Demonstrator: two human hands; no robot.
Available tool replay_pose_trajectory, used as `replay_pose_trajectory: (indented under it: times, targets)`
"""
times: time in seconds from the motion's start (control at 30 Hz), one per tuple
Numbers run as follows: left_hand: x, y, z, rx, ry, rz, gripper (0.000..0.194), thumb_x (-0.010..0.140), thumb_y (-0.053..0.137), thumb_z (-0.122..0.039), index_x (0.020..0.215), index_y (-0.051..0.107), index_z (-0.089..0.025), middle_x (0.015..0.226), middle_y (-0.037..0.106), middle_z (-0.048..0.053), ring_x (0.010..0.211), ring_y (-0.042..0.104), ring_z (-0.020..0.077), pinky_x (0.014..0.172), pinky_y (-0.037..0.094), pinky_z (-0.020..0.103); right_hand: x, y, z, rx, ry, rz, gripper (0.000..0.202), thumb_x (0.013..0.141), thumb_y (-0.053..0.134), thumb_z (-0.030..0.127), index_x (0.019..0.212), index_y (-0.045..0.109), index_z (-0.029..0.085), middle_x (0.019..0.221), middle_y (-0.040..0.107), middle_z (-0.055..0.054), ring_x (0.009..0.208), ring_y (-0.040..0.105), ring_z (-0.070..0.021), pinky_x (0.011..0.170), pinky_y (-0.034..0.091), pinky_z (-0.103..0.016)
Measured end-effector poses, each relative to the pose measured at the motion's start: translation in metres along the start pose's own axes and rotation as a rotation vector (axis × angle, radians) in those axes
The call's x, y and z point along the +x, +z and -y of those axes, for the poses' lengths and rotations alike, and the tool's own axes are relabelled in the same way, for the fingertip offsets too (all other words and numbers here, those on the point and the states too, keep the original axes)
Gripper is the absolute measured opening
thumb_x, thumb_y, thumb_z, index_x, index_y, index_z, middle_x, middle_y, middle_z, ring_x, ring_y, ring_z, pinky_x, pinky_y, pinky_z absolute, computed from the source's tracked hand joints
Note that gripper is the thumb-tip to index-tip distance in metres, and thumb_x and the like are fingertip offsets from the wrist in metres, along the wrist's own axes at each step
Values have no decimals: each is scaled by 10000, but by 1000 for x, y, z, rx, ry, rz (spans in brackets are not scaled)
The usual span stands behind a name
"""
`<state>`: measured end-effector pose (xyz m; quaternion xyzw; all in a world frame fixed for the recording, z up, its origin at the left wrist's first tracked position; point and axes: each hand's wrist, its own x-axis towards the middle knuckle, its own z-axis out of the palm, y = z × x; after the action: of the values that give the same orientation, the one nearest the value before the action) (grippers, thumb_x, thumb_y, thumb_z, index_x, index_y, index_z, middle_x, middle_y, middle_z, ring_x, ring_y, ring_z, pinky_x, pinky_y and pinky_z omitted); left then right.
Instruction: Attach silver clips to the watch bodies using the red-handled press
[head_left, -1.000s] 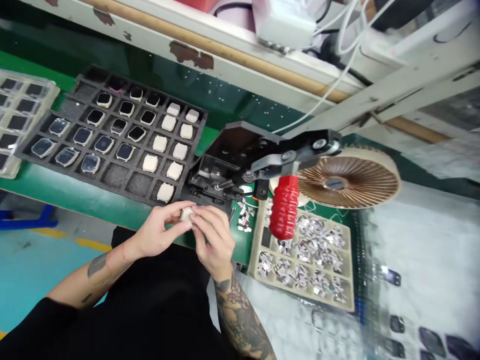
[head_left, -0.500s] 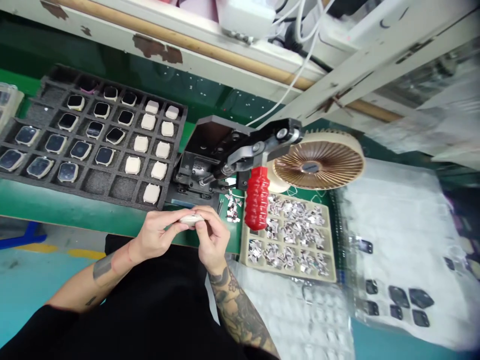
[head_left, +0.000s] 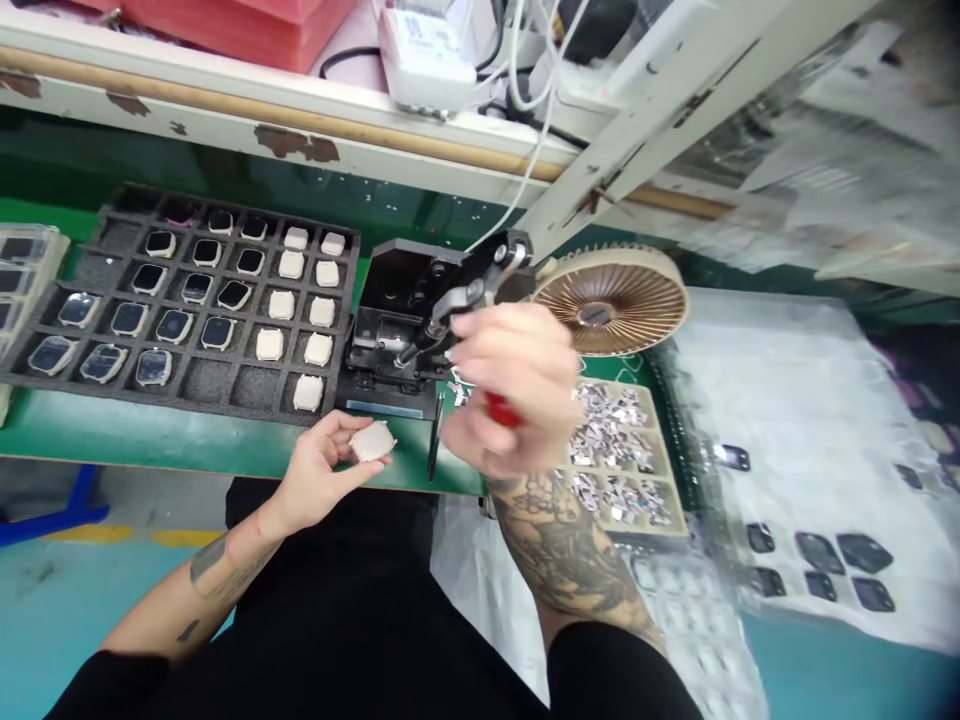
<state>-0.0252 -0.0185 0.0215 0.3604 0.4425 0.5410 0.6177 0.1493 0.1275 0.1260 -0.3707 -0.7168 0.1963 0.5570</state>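
Left grip: the bare left hand [head_left: 319, 478], closed on a cream watch case, thumb on the near side and fingers on the far side.
Cream watch case [head_left: 373, 441]: at the tips of the left grip, pale flat side up, over the near edge of the green counter [head_left: 225, 438].
Right grip: the bare right hand [head_left: 514, 390], blurred, wrapped around a red handle [head_left: 501, 408] that shows between thumb and fingers.
Black press [head_left: 409, 330]: beyond the left grip and just left of the right grip, its lever running to the red handle.
Tweezers [head_left: 435, 440]: on the counter between the two grips.
Foam tray [head_left: 206, 383]: beyond and left of the left grip; cream cases [head_left: 308, 393] fill its nearer columns, dark-screened watches [head_left: 218, 332] the farther ones.
Beige tray [head_left: 670, 470]: right of the right grip, partly hidden by it, its compartments heaped with small shiny pieces [head_left: 611, 440].
Fan [head_left: 611, 300]: beyond the right grip and to its right.
Dark plates [head_left: 817, 552]: well to the right of the right grip, on pale sheeting.
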Motion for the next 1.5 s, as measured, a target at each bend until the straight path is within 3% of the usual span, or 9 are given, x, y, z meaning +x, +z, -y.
replay_pose_trajectory:
  times: [0.17, 0.27, 0.37, 0.47, 0.63, 0.97, 1.17, 1.3, 1.5]
  targets:
    - [-2, -6, -8, 295, 153, -33, 304, 919, 856, -260, 1195, 746, -194, 1155, 815, 125, 1034, 795, 252, 886, 634, 349, 6, 2, 43, 48, -161, -255, 692, 1056, 524, 762, 1579, 501, 310, 1450, 630, -95, 1385, 689, -387, 1058, 650, -523]
    - [-3, -18, -14, 564, 304, -72, 323, 946, 804, -227, 1268, 795, -221, 1175, 791, 111, 984, 746, 227, 840, 602, 335, -33, 3, 27, -15, -236, -347, 460, 1106, 560, 565, 1465, 609, 283, 1344, 681, -103, 1249, 743, -345, 998, 663, -536]
    - [-2, -32, -17, 690, 407, -134, 343, 933, 791, -182, 1273, 801, -223, 1162, 793, 92, 950, 732, 209, 838, 594, 330, -88, 6, -9, -118, -152, -34, 248, 1112, 539, 277, 1281, 720, 263, 1064, 760, -82, 1043, 773, -283, 922, 679, -519]
    - [4, -37, -18, 736, 450, -145, 330, 939, 780, -165, 1264, 798, -216, 1106, 793, 75, 895, 719, 185, 809, 594, 313, -123, 17, -45, -291, -52, 306, 363, 1089, 531, 171, 1420, 672, 223, 1343, 743, -147, 1288, 704, -319, 1104, 620, -574]
    - [13, -30, -24, 829, 508, -74, 358, 998, 749, -205, 1355, 747, -227, 1236, 771, 105, 1097, 755, 241, 992, 630, 388, -118, 45, -81, -498, 29, 540, 440, 1058, 444, 103, 1415, 698, 148, 1336, 727, -214, 1292, 662, -359, 1149, 570, -600]
    - [45, -8, -10, 1394, 510, -109, 361, 1131, 534, -228, 1456, 691, -230, 1480, 717, 140, 1149, 803, 268, 871, 663, 346, -142, 11, -34, -116, 184, 253, 470, 1110, 477, 151, 1543, 619, 265, 1475, 686, -132, 1398, 663, -264, 1200, 582, -504]
    - [89, 20, -24, 1652, 207, 92, 352, 1109, 473, -155, 1212, 808, -188, 1086, 786, 150, 860, 825, 303, 684, 596, 364, -144, -23, -28, -211, 150, 213, 502, 1084, 538, 123, 1554, 620, 277, 1470, 712, -128, 1396, 677, -275, 1173, 614, -525]
    - [80, 16, -35, 1505, 211, 112, 284, 1088, 607, -240, 1301, 791, -201, 1266, 777, 162, 913, 825, 290, 780, 627, 377, -144, -26, -24, -235, 112, 196, 519, 1068, 554, 107, 1557, 616, 271, 1457, 719, -136, 1378, 693, -288, 1139, 638, -538]
    - [27, 8, -26, 655, 318, -22, 339, 1041, 740, -379, 1331, 773, -206, 1217, 834, 97, 895, 805, 208, 814, 663, 310, -122, -3, -12, -174, -171, 325, 597, 1003, 671, 93, 1569, 594, 268, 1379, 725, -148, 1282, 721, -310, 1058, 668, -546]
